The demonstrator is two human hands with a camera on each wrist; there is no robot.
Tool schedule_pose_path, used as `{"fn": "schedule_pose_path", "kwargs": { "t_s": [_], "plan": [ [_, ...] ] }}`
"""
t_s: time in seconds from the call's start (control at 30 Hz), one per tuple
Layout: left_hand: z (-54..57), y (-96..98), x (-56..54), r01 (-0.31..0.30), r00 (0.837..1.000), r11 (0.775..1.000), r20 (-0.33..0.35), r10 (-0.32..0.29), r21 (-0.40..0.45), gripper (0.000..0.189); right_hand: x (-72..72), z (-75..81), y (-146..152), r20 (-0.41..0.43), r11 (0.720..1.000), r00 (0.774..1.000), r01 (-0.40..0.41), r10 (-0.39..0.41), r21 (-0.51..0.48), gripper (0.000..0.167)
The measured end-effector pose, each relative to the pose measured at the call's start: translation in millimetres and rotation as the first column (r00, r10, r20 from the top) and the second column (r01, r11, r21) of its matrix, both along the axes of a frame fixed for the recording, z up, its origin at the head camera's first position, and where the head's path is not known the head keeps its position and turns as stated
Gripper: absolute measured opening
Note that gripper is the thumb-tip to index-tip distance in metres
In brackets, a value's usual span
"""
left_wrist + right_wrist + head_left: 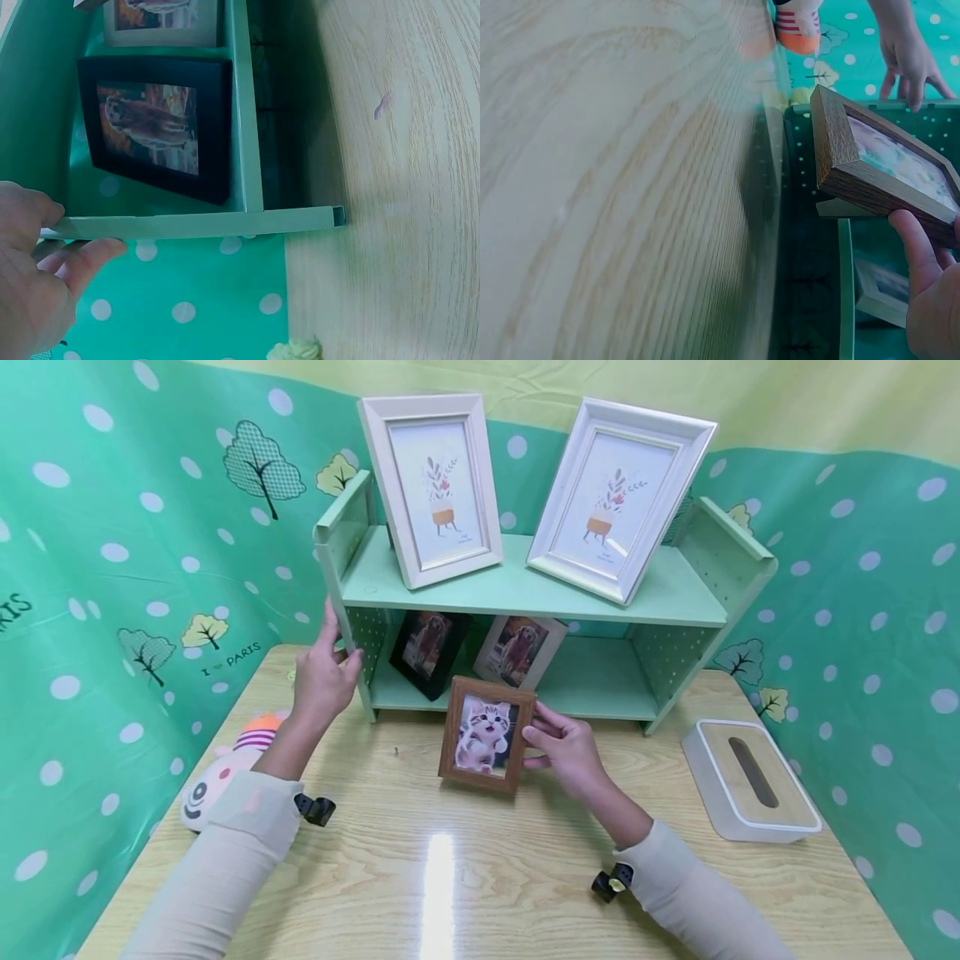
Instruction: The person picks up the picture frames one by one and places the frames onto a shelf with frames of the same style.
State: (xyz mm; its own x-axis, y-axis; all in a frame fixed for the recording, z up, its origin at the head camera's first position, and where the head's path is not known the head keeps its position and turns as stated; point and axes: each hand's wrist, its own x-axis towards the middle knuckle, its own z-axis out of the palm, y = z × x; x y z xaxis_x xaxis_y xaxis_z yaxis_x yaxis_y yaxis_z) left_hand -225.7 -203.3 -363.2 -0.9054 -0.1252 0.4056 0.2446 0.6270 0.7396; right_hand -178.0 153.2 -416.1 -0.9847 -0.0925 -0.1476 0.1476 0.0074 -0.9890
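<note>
My right hand [566, 752] pinches the right edge of a brown wooden photo frame [448, 752] with a kitten picture, held upright before the green shelf [600, 668]. In the right wrist view the thumb [913, 234] lies on the frame's edge. On the shelf's left side panel, my left hand [324, 681] grips the front edge, fingers on one face and thumb on the other. Behind the kitten frame, on the lower shelf, stand a black photo frame [397, 652] and a pale photo frame [550, 656], both with dog pictures, both leaning.
Two large white photo frames, one left [487, 485] and one right [555, 502], stand on the upper shelf. At the right of the wooden table [360, 877] sits a tissue box [708, 793]. A plush toy [217, 785] lies at the left, partly behind my left sleeve.
</note>
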Motion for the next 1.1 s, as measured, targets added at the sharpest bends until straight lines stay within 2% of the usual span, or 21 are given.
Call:
{"fn": "schedule_pose_path", "kwargs": {
  "t_s": [0.27,0.63,0.9,1.1],
  "plan": [
    [-2.2,-1.1,-3.0,0.000,0.999,1.000,-0.051,0.000,-0.012,0.091,-0.1,6.7,14.3,-0.002,0.999,0.999,0.032,-0.032,0.016,0.060],
    [-3.3,-1.3,-3.1,0.007,0.999,1.000,-0.043,-0.007,-0.002,0.091,2.1,13.5,35.5,-0.014,0.998,0.998,0.056,-0.056,-0.004,0.062],
    [-3.8,-1.8,-3.3,0.009,0.998,1.000,-0.069,-0.009,-0.007,0.090,2.8,19.8,46.0,-0.028,0.997,0.996,0.081,-0.081,0.002,0.061],
    [-4.1,-2.1,-3.2,0.010,0.998,1.000,-0.063,-0.011,-0.001,0.090,2.4,21.5,52.9,-0.047,0.996,0.995,0.083,-0.083,-0.012,0.063]
  ]
}}
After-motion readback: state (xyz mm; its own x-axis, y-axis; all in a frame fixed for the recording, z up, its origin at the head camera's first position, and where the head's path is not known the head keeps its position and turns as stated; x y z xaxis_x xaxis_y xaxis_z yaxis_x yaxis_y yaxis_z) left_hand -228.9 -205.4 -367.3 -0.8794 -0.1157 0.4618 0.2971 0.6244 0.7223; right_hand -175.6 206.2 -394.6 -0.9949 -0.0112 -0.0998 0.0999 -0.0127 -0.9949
